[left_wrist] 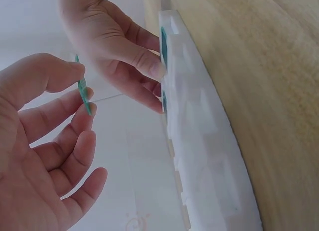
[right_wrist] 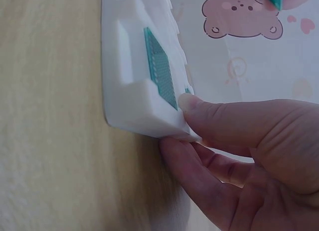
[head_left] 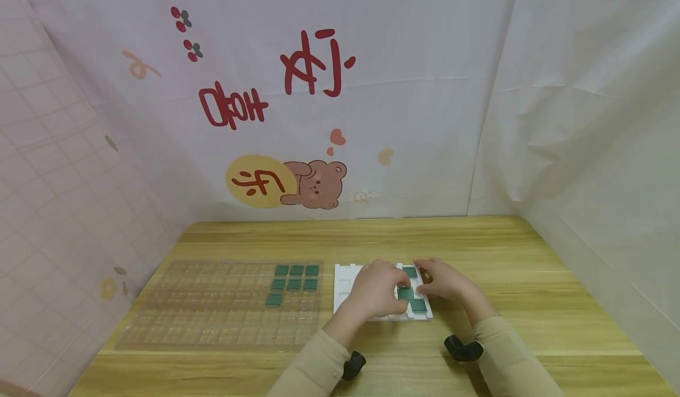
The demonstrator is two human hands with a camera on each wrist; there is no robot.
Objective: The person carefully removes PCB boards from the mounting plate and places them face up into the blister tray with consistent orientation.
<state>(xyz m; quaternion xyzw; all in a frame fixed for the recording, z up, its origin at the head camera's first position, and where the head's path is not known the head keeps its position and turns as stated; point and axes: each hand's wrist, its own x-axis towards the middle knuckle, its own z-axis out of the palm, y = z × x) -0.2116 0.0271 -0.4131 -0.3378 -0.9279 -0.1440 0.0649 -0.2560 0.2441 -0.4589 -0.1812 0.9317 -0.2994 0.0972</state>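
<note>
Tabletop (head_left: 478, 243): light wood-grain laminate, smooth, rectangular. Three sides are closed in by hanging sheets (head_left: 372, 90), pale pink and white, creased, printed with a bear, hearts and red characters; the left sheet has a grid pattern.

On the tabletop, left: a clear tray (head_left: 212, 302), thin moulded plastic, glossy, divided into many small square pockets. Seven green chips (head_left: 294, 278) sit in pockets near its right end. Just right of it, apart from it: a white tray (head_left: 342, 285), matte foam-like material, thick walls, notched edges, square recesses.

Chips: flat, thin, square, teal-green, with a fine dot grid on the face. Three show seated in the right part of the white tray in the head view; the right wrist view shows one lying flush in a recess.

Left hand (head_left: 374, 291): over the middle of the white tray. In the left wrist view the thumb and fingers (left_wrist: 82, 116) pinch one chip (left_wrist: 83, 94) by its edges, held just above the tray and not touching it.

Right hand (head_left: 443, 280): at the white tray's right edge. Thumb tip presses on the tray's top rim next to a seated chip (right_wrist: 159, 71); the other fingers (right_wrist: 199, 171) curl under and against the tray's side, so the hand grips the tray.

Both sleeves (head_left: 504, 350) are beige. Black wrist mounts (head_left: 463, 348) show near the cuffs.
</note>
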